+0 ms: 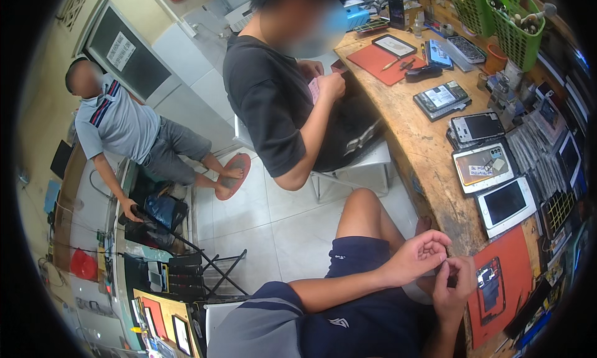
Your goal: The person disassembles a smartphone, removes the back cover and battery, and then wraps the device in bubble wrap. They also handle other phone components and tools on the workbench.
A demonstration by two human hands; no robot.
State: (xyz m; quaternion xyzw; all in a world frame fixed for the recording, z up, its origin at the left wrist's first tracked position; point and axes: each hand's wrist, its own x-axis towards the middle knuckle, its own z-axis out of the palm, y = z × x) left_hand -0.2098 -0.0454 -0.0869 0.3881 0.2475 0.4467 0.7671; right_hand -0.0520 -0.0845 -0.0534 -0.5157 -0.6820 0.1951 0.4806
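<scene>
Both my hands are together above my lap, beside the bench's near edge. My left hand (418,258) has its fingers curled, with thumb and fingertips drawn in toward the other hand. My right hand (455,288) pinches with thumb and forefinger at the same spot, touching the left fingertips. Whatever lies between them is too small to make out. Just right of my right hand, an opened phone with its inner parts bare (491,293) lies on an orange-red mat (519,258).
The wooden bench (404,125) carries a white phone (507,206), a phone with a clear back (485,166), and several opened phones. Green baskets (519,32) hang above. A seated co-worker (267,103) holds something pink; another person (124,122) stands at left near a folding stand (217,268).
</scene>
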